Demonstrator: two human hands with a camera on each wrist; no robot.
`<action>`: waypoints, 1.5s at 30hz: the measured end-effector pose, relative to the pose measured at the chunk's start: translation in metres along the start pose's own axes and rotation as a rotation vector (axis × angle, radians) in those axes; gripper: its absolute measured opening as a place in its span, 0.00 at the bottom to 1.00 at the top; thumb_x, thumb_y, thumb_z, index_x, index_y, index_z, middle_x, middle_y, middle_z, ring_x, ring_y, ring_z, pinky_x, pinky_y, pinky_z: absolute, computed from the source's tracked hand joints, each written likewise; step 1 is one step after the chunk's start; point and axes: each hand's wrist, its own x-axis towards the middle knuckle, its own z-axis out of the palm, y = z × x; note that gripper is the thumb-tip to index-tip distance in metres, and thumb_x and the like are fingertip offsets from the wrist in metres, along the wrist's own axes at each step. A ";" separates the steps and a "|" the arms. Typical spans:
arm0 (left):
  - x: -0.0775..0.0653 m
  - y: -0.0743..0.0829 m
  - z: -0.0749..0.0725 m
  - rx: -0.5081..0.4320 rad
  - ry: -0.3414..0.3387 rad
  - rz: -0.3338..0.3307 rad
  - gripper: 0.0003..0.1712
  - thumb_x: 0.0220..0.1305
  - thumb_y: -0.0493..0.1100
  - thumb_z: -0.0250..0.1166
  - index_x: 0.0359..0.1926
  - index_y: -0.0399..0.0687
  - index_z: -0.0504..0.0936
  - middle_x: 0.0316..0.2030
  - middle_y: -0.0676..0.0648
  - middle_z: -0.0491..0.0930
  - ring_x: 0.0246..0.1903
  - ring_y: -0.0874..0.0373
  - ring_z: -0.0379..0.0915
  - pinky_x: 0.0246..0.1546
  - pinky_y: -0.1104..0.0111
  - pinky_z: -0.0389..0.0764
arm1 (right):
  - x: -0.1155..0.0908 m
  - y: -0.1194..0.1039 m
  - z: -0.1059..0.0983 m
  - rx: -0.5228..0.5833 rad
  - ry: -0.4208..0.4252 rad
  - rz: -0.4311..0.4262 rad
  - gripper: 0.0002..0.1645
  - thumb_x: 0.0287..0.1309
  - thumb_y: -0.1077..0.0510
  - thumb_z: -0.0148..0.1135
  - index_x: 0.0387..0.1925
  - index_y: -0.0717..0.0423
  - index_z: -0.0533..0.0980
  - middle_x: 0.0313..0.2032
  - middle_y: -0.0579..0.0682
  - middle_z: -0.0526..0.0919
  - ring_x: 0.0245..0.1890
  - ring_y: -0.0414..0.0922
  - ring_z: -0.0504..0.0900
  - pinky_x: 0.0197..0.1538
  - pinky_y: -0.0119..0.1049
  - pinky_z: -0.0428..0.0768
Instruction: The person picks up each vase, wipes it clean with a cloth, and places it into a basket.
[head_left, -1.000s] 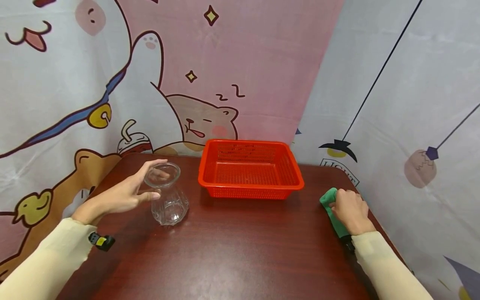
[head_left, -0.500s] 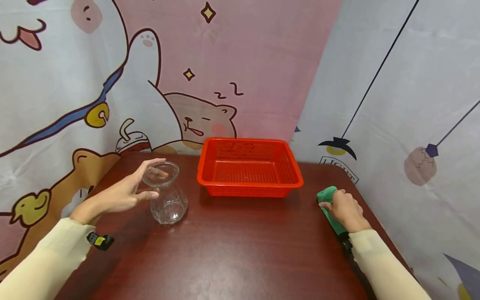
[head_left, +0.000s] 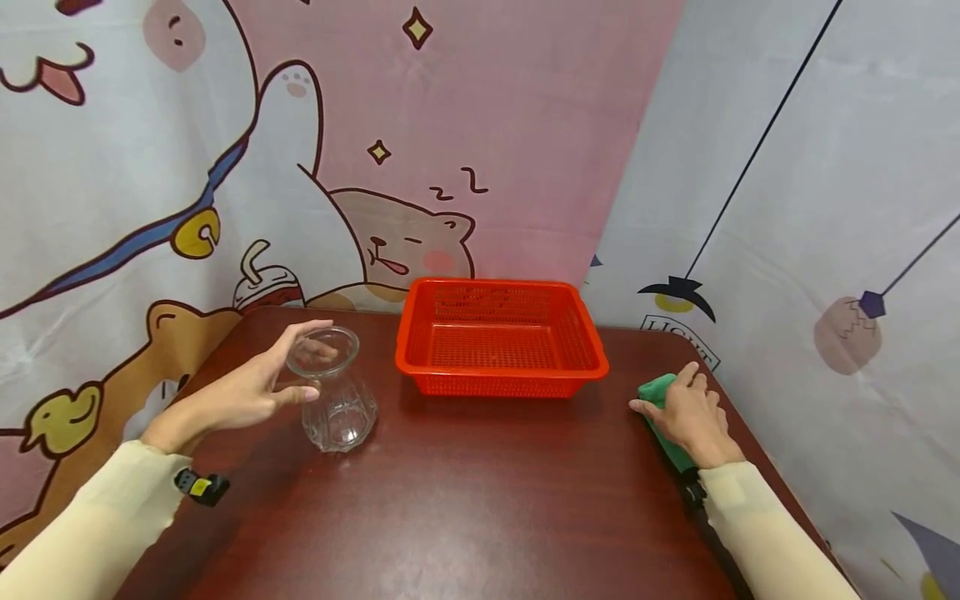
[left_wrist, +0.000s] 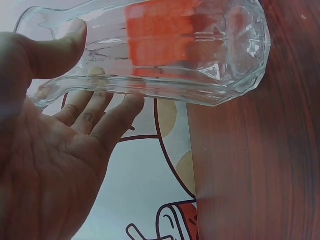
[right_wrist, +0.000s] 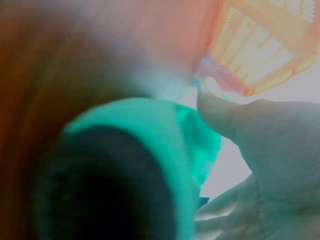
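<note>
A clear glass vase (head_left: 341, 417) with a flared rim stands upright at the left of the table. My left hand (head_left: 255, 387) curves round its neck, thumb on the near side and fingers behind, some visible through the glass. The left wrist view has the thumb across the neck of the vase (left_wrist: 210, 70). At the right, my right hand (head_left: 686, 421) is over a long green fabric roll (head_left: 660, 390), its thumb and fingers spread. The right wrist view, blurred, shows the green roll (right_wrist: 182, 150) with a dark round end close to the camera.
A red plastic basket (head_left: 502, 385) with perforated walls stands at the table's back, between the hands. The dark reddish-brown table (head_left: 465, 492) meets a cartoon-printed cloth (head_left: 510, 142) behind it and at the sides.
My right hand has let go of the green fabric roll: its fingers, curled a second ago, have straightened and spread. My left hand and the vase have stayed in place.
</note>
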 end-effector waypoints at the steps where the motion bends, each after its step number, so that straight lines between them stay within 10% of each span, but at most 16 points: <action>1: 0.000 0.000 0.000 0.001 0.002 -0.001 0.51 0.62 0.44 0.67 0.75 0.66 0.44 0.61 0.48 0.69 0.59 0.53 0.68 0.49 0.55 0.76 | 0.000 -0.001 -0.001 0.001 0.042 -0.019 0.78 0.49 0.24 0.60 0.70 0.76 0.30 0.63 0.83 0.50 0.50 0.82 0.59 0.43 0.72 0.65; 12: -0.002 0.002 0.001 -0.020 0.006 -0.022 0.52 0.62 0.42 0.68 0.75 0.67 0.44 0.61 0.48 0.69 0.58 0.53 0.68 0.47 0.52 0.77 | 0.012 -0.033 -0.017 0.102 0.244 -0.253 0.54 0.62 0.32 0.54 0.71 0.70 0.53 0.66 0.75 0.56 0.60 0.75 0.58 0.59 0.69 0.55; 22: -0.001 0.002 0.001 -0.001 0.028 -0.020 0.52 0.61 0.41 0.69 0.75 0.67 0.45 0.60 0.50 0.70 0.57 0.54 0.69 0.47 0.58 0.77 | 0.027 -0.060 -0.015 0.223 0.224 -0.344 0.46 0.66 0.31 0.46 0.73 0.56 0.56 0.71 0.62 0.54 0.70 0.63 0.51 0.69 0.58 0.37; 45: -0.001 0.002 0.006 0.005 0.051 -0.040 0.52 0.60 0.44 0.70 0.75 0.68 0.45 0.60 0.57 0.69 0.57 0.55 0.69 0.47 0.48 0.77 | 0.050 -0.094 0.002 -0.032 0.000 -0.443 0.58 0.57 0.18 0.33 0.77 0.49 0.42 0.76 0.48 0.37 0.74 0.57 0.36 0.68 0.60 0.31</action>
